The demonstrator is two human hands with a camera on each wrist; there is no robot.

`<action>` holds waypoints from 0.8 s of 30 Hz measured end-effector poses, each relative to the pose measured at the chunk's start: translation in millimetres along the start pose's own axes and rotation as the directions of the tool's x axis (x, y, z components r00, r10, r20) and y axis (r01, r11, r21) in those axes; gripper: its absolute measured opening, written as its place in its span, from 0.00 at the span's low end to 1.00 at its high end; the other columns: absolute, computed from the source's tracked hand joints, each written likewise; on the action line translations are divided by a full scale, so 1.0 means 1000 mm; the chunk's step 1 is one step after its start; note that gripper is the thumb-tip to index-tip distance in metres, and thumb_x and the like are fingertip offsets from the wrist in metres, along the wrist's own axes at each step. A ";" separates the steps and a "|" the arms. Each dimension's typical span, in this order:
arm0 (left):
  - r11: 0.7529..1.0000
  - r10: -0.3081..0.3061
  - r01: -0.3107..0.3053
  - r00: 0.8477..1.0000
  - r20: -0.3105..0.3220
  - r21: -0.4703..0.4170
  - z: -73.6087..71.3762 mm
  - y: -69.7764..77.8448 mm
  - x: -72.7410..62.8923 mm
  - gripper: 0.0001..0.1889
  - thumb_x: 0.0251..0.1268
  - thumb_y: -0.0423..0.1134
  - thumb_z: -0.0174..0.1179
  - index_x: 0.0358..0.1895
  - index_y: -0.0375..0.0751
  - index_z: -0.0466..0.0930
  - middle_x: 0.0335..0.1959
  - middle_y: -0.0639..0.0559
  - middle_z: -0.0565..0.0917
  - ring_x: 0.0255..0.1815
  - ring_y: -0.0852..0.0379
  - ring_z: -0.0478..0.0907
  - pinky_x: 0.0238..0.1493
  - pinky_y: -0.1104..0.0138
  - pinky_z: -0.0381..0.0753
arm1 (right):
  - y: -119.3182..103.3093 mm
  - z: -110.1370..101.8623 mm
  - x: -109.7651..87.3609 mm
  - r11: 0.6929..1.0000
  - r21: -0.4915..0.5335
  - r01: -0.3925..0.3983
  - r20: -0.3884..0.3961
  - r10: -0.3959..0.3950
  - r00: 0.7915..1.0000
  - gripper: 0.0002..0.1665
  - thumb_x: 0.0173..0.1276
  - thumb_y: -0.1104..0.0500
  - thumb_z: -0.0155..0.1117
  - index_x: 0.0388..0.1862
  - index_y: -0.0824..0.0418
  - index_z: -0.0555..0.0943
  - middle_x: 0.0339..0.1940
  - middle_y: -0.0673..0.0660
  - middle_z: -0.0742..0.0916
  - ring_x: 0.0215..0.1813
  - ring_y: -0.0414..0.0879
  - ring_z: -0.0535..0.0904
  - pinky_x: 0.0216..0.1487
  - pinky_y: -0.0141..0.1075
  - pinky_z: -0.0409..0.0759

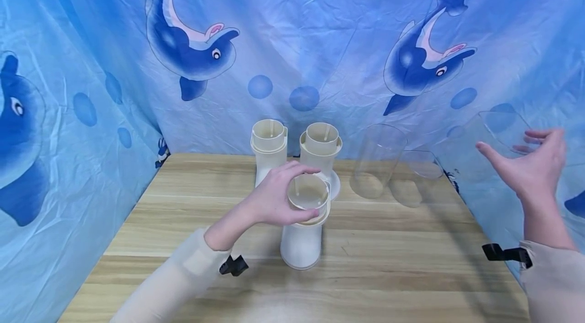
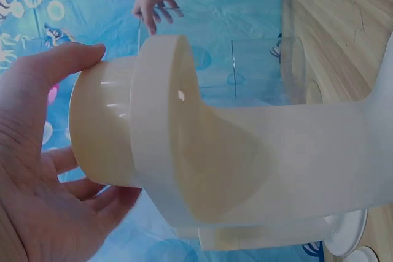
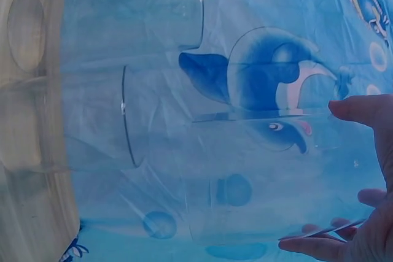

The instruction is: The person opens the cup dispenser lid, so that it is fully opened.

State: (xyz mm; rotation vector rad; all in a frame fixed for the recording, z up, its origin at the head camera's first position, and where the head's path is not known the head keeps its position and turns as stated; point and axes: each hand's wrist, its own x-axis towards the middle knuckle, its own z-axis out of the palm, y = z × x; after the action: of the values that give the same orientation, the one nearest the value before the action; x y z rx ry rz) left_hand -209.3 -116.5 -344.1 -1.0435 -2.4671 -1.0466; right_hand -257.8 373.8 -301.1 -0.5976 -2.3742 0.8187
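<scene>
My left hand (image 1: pixel 279 196) grips the cream upper collar of a white plastic stand (image 1: pixel 301 247), thumb on one side and fingers on the other. That stand is upright on the table, its open top showing small ribs inside. In the left wrist view, its narrow collar (image 2: pixel 101 124) sits above a wider white ring. Raised at the right, my right hand (image 1: pixel 541 160) holds a clear tube (image 3: pixel 245 179) by one end, thumb and fingers spread across its width. The tube is see-through, so parts of its outline fade against the blue cloth.
Two similar white stands, one at the left (image 1: pixel 269 146) and one at the right (image 1: pixel 322 148), are behind the front one. Two more clear tubes, a taller one (image 1: pixel 381 160) and a shorter one (image 1: pixel 413 181), stand right of them. Blue dolphin cloth (image 1: pixel 297 23) encloses the wooden table (image 1: pixel 388 272).
</scene>
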 end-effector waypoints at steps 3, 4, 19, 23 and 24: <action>1.000 -0.013 0.014 1.000 -0.014 0.007 0.001 0.001 -0.002 0.43 0.45 0.52 0.83 0.68 0.44 0.80 0.60 0.53 0.84 0.63 0.55 0.81 0.64 0.56 0.84 | 0.005 0.004 0.004 1.000 0.004 -0.002 0.003 0.002 1.000 0.44 0.66 0.31 0.70 0.70 0.34 0.55 0.82 0.60 0.65 0.69 0.56 0.74 0.40 0.31 0.62; 1.000 -0.027 0.027 0.999 -0.019 0.015 0.002 0.002 -0.003 0.44 0.44 0.54 0.84 0.68 0.44 0.79 0.60 0.53 0.84 0.63 0.55 0.81 0.64 0.56 0.85 | 0.007 0.005 0.005 1.000 0.005 -0.004 0.006 0.004 1.000 0.43 0.66 0.30 0.70 0.69 0.34 0.55 0.82 0.60 0.64 0.66 0.53 0.74 0.40 0.32 0.63; 1.000 -0.022 0.025 0.982 -0.189 0.011 0.010 -0.006 -0.005 0.48 0.33 0.51 0.89 0.66 0.41 0.81 0.54 0.48 0.90 0.55 0.55 0.87 0.57 0.61 0.90 | 0.042 0.032 0.020 0.999 -0.007 -0.046 0.045 0.047 0.998 0.54 0.66 0.31 0.69 0.71 0.62 0.54 0.76 0.70 0.59 0.47 0.52 0.62 0.42 0.41 0.63; 1.000 -0.004 0.009 0.978 -0.209 0.021 0.009 -0.007 -0.006 0.47 0.32 0.52 0.89 0.64 0.42 0.82 0.53 0.49 0.91 0.54 0.55 0.88 0.54 0.62 0.90 | 0.053 0.043 0.023 0.998 -0.016 -0.059 0.082 0.060 0.995 0.58 0.66 0.30 0.68 0.75 0.65 0.52 0.76 0.74 0.56 0.59 0.64 0.63 0.45 0.49 0.66; 1.000 -0.001 0.006 0.978 -0.211 0.025 0.009 -0.007 -0.006 0.46 0.32 0.52 0.89 0.64 0.42 0.82 0.54 0.50 0.91 0.54 0.55 0.88 0.54 0.62 0.90 | 0.057 0.045 0.023 0.998 -0.011 -0.063 0.099 0.064 0.993 0.59 0.66 0.30 0.68 0.76 0.65 0.52 0.76 0.75 0.55 0.62 0.67 0.61 0.46 0.50 0.67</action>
State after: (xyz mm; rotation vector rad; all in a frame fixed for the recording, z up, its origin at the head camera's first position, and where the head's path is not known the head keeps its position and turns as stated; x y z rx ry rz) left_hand -210.0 -116.4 -356.8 -0.8719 -2.3070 -1.0644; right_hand -290.8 408.5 -360.5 -0.6528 -2.4602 0.8858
